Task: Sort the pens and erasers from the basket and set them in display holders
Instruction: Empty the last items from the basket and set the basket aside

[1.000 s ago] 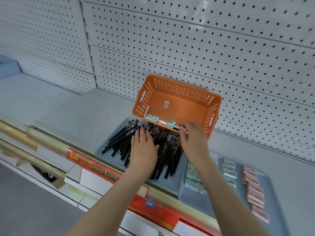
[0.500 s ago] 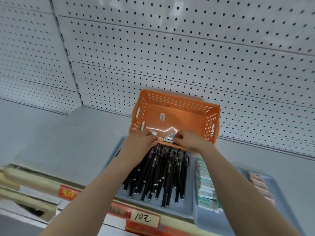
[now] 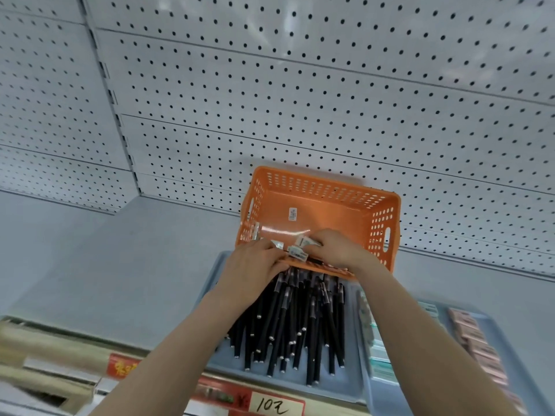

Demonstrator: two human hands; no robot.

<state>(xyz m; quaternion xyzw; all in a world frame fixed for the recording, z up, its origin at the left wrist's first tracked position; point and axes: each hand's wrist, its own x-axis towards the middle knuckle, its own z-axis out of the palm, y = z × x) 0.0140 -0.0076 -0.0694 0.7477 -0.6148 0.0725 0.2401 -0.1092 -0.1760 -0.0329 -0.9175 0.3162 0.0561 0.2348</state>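
While black pens [image 3: 294, 322] are lying heaped in the blue tray [image 3: 345, 385], the right hand [image 3: 339, 250] is pinching a wrapped eraser [image 3: 304, 242] inside the orange basket [image 3: 387, 211]; whether the left hand [image 3: 255, 265] beside it is gripping anything, I cannot tell.

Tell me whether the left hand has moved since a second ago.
Yes: the left hand went from atop the pens forward to the basket rim.

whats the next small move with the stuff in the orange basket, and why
Probably lift the right hand, with the small wrapped erasers it seems to pinch, out of the orange basket and toward the eraser tray on the right. The pens already lie in their own tray, while loose erasers lie at the basket's near edge.
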